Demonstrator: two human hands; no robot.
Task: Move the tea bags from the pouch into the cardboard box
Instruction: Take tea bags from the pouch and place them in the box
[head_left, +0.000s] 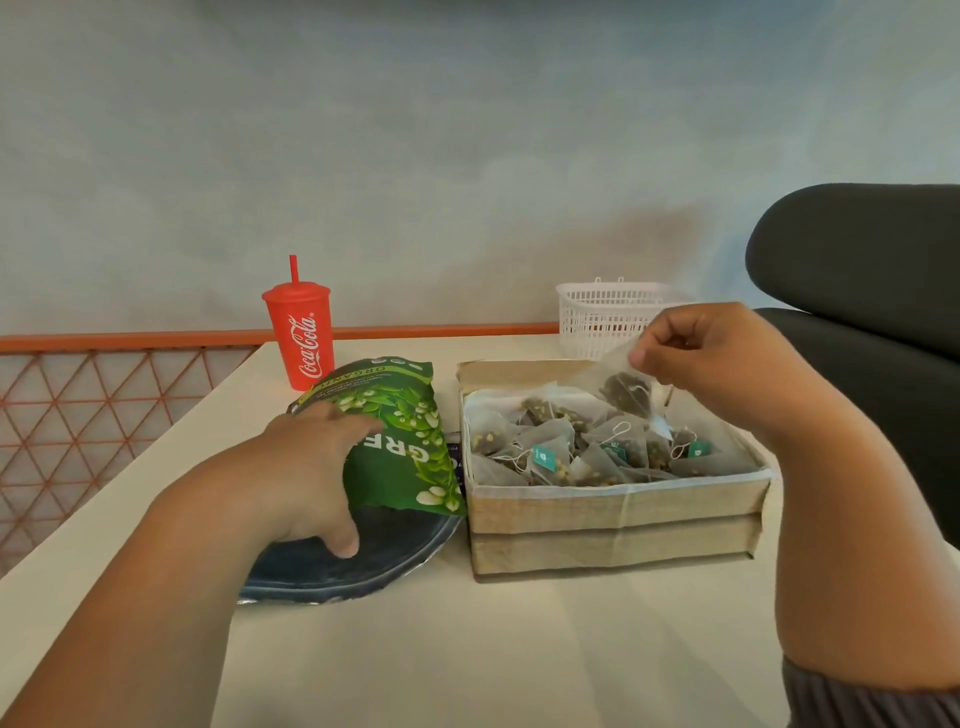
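Your left hand (311, 467) lay nearest you, fingers spread over the green face of the tea pouch (400, 441) and the thumb hooked at the lip of its open mouth, pinning it to the pale table (467, 649). The pouch lay on its side, its long axis running away from you and its dark-lined mouth gaping toward you. Whether any bags were left inside could not be told. Just to its right, close enough to touch or nearly so, sat the cardboard box (613, 525), open-topped and already holding a loose heap of pyramid tea bags (571, 447) with strings and teal tags. Your right hand (711, 358) hovered over the box's far right corner, fingers curled, pinching one more tea bag (623, 389) by its upper edge so that it hung clear of the heap. That was the relation that mattered: the box lay straight below the held bag, so by my reading a short lowering and a release would have finished it. Farther back stood a red Coca-Cola cup (301, 338) with a straw, a white plastic basket (602, 312) and, at right, a dark chair (857, 260).
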